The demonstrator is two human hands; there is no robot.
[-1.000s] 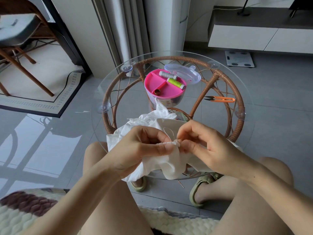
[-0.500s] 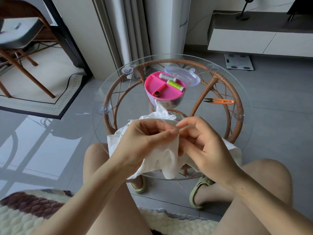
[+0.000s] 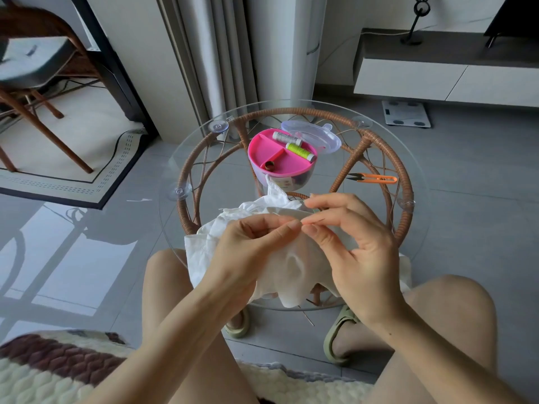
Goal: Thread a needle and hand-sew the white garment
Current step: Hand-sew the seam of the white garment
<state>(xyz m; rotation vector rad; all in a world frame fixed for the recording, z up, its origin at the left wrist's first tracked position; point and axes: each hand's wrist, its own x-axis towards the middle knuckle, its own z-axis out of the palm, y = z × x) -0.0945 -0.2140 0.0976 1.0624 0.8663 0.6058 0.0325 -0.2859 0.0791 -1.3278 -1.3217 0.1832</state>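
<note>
Since soft, light and limp, best to pinch the garment point(image 3: 288, 266) taut near the seam. Bunched in the curled left hand point(image 3: 248, 252), draping below the right hand point(image 3: 358, 252), itself pinching seemingly a thin, slippery needle point(image 3: 319, 220).

The white garment point(image 3: 287, 259) lies crumpled on the near edge of the glass table point(image 3: 420, 170), partly lifted. A thin needle point(image 3: 313, 220), hardly visible, seems to stand at its upper fold.
</note>
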